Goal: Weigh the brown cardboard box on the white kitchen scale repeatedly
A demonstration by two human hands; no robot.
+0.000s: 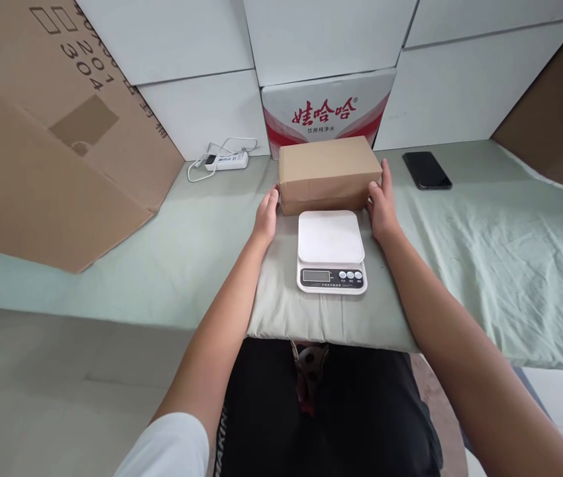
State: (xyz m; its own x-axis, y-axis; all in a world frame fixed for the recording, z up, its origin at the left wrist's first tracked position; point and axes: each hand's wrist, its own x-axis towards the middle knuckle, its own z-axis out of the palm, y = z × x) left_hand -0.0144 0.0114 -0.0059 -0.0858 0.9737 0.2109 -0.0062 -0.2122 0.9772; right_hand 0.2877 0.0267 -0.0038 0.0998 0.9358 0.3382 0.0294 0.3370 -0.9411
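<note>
From my distant place I am watching one small brown cardboard box (330, 179), which is standing just beyond the kitchen scale (331, 255), in the middle of the scene. The left hand (266, 215) is gripping its left end and the right hand (381, 204) its right end; both hands are half-open, with fingers partly curling around the near corners. I cannot tell if the box is lifting off the green cloth (197, 245).

As I am judging it, the gripping is done; the box is not resting on the scale's plate, and its release is still left.

Going outward, I am counting one scale with three buttons, one white-and-red water carton (331, 109) behind the box, one smartphone (427, 170) lying at far right, one white power strip (229, 161) with its cable at far left, and two large brown cartons (63, 172), one on each side.
</note>
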